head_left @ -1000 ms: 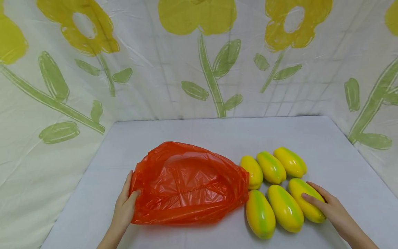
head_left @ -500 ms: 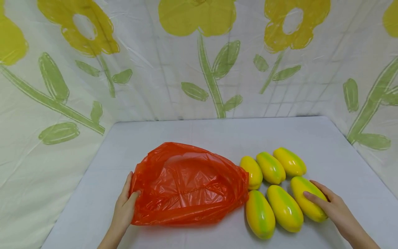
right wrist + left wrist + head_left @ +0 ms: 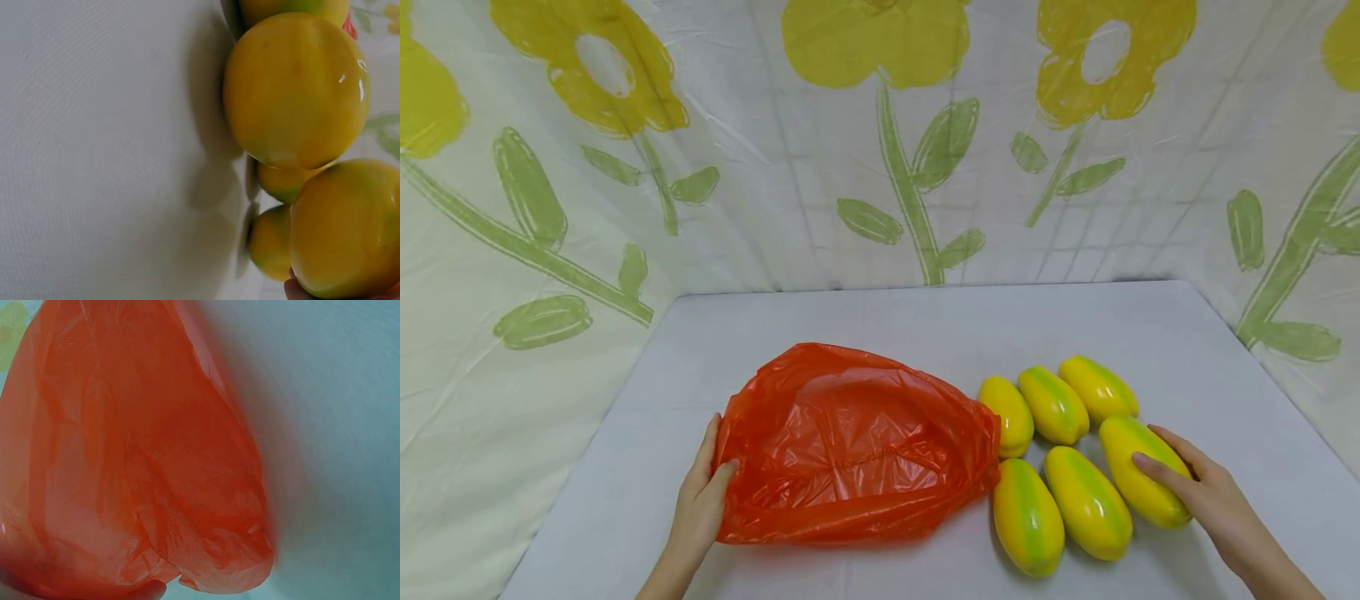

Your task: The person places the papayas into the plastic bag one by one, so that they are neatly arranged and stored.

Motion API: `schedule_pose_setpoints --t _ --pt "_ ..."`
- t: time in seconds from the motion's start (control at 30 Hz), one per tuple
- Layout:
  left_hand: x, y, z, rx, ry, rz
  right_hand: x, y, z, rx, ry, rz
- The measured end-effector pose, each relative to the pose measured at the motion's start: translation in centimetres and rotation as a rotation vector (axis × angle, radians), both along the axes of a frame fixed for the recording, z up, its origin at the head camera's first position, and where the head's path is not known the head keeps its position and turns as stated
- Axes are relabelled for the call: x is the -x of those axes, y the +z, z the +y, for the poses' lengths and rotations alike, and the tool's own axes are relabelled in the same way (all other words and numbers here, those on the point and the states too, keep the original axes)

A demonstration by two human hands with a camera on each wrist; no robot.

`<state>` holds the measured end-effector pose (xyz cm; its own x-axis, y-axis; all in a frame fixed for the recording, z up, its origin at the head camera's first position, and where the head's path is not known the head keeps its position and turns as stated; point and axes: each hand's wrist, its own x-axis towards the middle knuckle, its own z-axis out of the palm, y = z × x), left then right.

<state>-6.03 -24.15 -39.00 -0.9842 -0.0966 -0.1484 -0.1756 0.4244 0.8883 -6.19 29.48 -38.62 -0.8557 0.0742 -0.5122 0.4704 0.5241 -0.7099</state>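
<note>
A thin red plastic bag (image 3: 850, 450) lies with its wide mouth gaping on the table, left of the middle. My left hand (image 3: 700, 496) pinches its left edge, thumb on the inside. In the left wrist view the bag (image 3: 156, 444) fills the left side, and a thumb tip (image 3: 152, 590) shows at the bottom. My right hand (image 3: 1213, 504) grips a shiny yellow papaya (image 3: 1131, 454) with green streaks from its right side. The right wrist view has this papaya (image 3: 350, 231) standing off the table surface, with a fingertip (image 3: 296, 289) under its lower end.
Several more papayas sit in two rows: a near-row papaya (image 3: 1088, 504), its neighbour (image 3: 1028, 521), and back-row papayas (image 3: 1097, 390) behind. The bag's right end overlaps the leftmost back papaya (image 3: 1009, 417). A flower-printed curtain (image 3: 745, 192) surrounds the white table (image 3: 737, 325).
The papaya in my right hand has risen and shifted slightly away from the near row. My left hand and the bag have stayed put.
</note>
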Motion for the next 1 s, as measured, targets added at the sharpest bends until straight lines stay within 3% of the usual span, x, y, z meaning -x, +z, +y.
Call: schedule_pose_setpoints --t 0.73,1.0 --pt "-0.1 0.0 0.1 -0.002 -0.011 0.013 0.1 2.0 -3.0 0.046 0.023 0.132" --pt "-0.1 -0.1 0.0 -0.006 -0.014 0.006 0.1 2.3 -3.8 0.061 0.035 0.109"
